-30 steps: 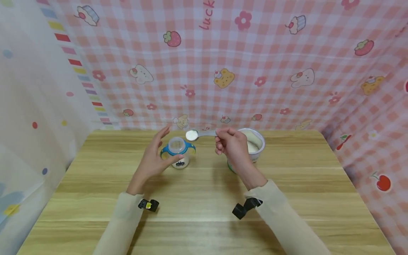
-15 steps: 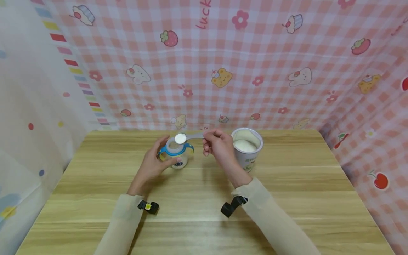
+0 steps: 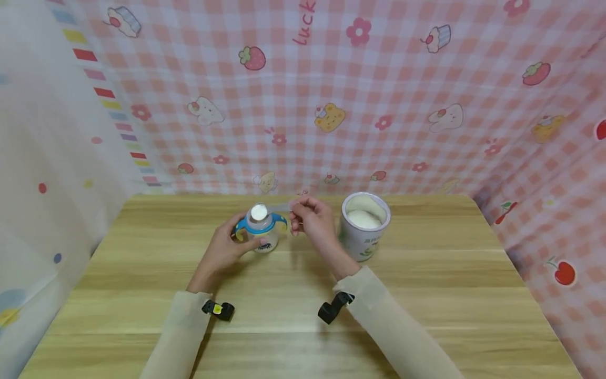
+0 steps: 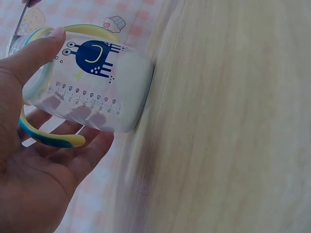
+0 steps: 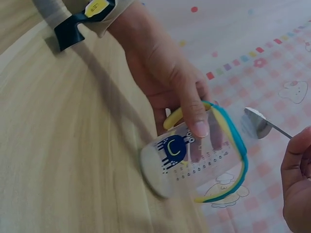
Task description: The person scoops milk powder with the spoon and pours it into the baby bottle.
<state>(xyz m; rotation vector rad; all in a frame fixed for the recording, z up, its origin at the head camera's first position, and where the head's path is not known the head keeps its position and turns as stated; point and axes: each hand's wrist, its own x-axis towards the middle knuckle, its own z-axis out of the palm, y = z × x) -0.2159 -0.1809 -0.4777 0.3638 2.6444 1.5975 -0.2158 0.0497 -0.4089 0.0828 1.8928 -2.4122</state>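
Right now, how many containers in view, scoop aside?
2: a baby bottle, gripped by the left hand, and an open powder tub, on the table to the bottle's right in the head view. None look hidden.

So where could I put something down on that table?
A wide bare patch of table lies right of the tub and right sleeve. More bare table shows left of the left sleeve and between both sleeves. It's crowded around the bottle, with the left hand, right hand and scoop.
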